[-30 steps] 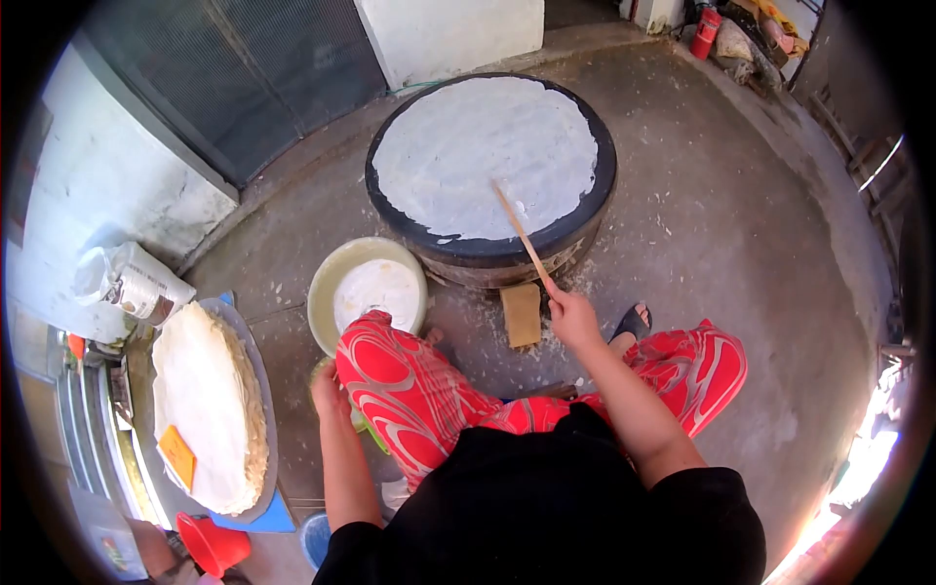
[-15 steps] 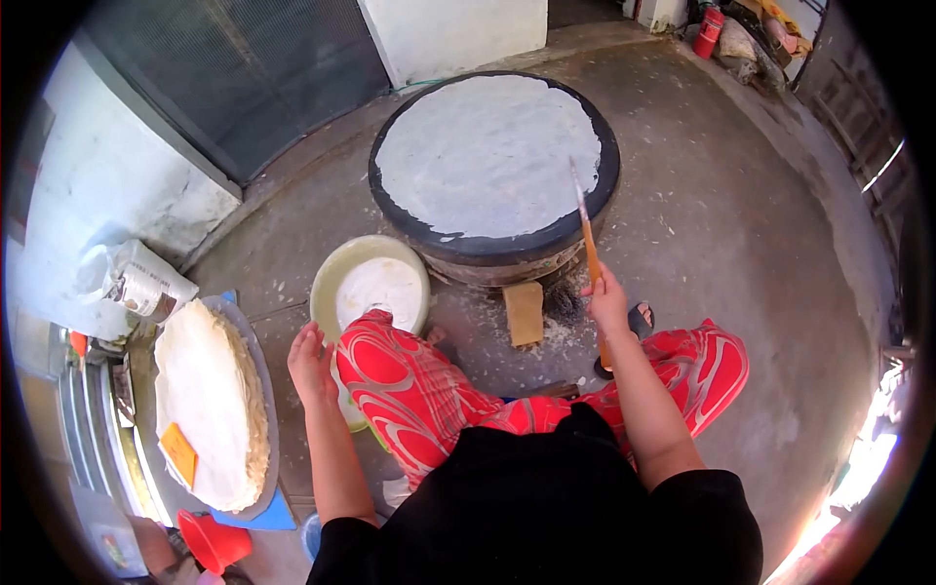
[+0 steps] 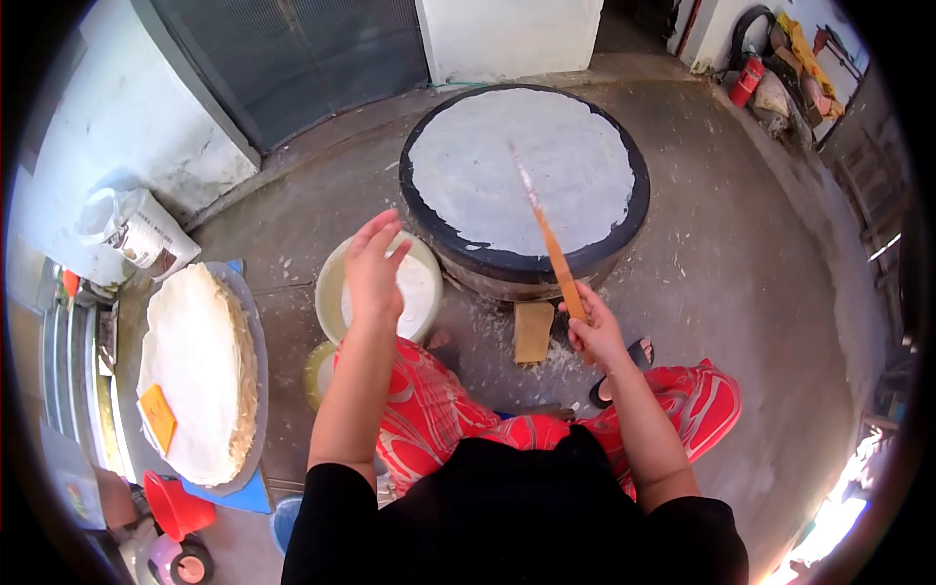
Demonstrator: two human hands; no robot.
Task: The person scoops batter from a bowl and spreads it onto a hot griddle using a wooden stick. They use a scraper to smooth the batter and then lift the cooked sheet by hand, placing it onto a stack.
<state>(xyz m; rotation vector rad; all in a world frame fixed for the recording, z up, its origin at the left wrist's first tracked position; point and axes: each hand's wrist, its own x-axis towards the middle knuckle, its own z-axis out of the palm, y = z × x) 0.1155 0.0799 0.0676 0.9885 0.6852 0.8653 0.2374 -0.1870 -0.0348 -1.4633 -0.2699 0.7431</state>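
A large round black griddle (image 3: 639,210) stands in front of me, covered nearly to its rim by a thin white pancake (image 3: 487,185). My right hand (image 3: 597,327) grips a long wooden spatula (image 3: 556,252), whose narrow far part is smeared white and reaches over the pancake. My left hand (image 3: 373,275) is raised with its fingers apart and holds nothing. It overlaps the pale bowl (image 3: 330,291) of white flour or batter at the griddle's near left.
Left of me, a tall stack of thin white pancakes (image 3: 190,370) lies on a round board, with an orange scraper (image 3: 156,417) on top. A brown block (image 3: 532,331) sits against the griddle's base. A red basin (image 3: 178,505) and a white bucket (image 3: 151,237) stand at the left.
My left hand has risen forward from beside my knee to over the bowl. The spatula has swung left, its tip now nearer the pancake's middle. The view has shifted slightly.
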